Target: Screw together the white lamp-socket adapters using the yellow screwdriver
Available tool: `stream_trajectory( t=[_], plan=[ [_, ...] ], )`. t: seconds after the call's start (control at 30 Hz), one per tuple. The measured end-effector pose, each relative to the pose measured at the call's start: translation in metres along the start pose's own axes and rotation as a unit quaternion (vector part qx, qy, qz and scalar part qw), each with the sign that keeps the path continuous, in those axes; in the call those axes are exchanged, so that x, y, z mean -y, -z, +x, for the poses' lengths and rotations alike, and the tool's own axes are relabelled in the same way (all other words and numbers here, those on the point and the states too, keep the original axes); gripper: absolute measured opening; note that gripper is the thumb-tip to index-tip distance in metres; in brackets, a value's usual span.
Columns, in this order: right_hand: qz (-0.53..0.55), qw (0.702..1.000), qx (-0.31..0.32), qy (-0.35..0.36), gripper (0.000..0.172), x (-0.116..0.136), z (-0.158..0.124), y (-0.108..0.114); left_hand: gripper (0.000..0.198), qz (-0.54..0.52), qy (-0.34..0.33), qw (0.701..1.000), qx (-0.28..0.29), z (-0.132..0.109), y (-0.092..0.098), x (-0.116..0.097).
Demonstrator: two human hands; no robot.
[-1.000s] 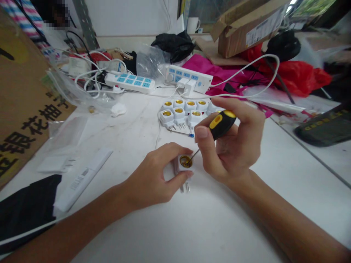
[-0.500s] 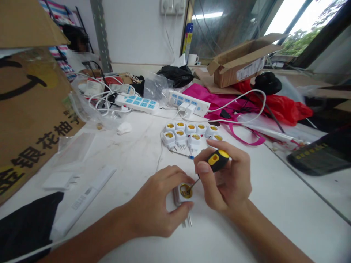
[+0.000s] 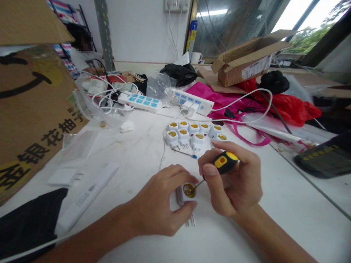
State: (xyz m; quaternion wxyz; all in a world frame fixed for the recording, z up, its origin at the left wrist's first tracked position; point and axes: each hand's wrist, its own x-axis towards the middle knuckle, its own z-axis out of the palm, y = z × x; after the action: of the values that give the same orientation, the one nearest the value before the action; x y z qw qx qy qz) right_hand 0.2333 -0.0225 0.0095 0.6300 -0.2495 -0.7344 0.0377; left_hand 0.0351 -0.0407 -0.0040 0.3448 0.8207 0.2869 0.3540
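My left hand [image 3: 164, 204] grips a white plug-in lamp socket [image 3: 179, 195] between thumb and fingers, with its metal pins pointing toward me over the table. The socket's round mouth is lined with gold-coloured metal. In my right hand [image 3: 236, 182] is a black and yellow screwdriver [image 3: 225, 162], closed in by thumb and fingers. Its thin shaft slants down to the left, and the tip is inside the socket's mouth; what it touches there is too small to make out. Just beyond my hands stand several similar lamp sockets [image 3: 197, 141] in two rough rows.
A slim screwdriver with a blue end [image 3: 194, 156] lies before the rows. Power strips [image 3: 139, 101] and looping white cables are behind. At left are a large cardboard box [image 3: 35, 109], a flat white box [image 3: 87, 199] and a white plug adapter [image 3: 62, 176]. A person sits at the far left.
The whole view has shifted slightly. The screwdriver handle in my right hand leans further right and lower, its tip still in the socket. My left hand keeps its hold.
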Motion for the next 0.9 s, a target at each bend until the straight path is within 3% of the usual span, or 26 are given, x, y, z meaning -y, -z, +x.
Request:
stream_trajectory(
  t=[0.43,0.9],
  plan=[
    [-0.03,0.999,0.0,0.013,0.063,0.0061,0.0004,0.0006,0.04,0.007,-0.035,0.999,-0.036,-0.0026,-0.0026,0.0049],
    [-0.038,0.999,-0.006,0.009,0.061,0.01,0.0003,-0.0007,0.032,0.002,-0.006,1.0,-0.014,0.0002,0.0014,-0.0015]
  ],
)
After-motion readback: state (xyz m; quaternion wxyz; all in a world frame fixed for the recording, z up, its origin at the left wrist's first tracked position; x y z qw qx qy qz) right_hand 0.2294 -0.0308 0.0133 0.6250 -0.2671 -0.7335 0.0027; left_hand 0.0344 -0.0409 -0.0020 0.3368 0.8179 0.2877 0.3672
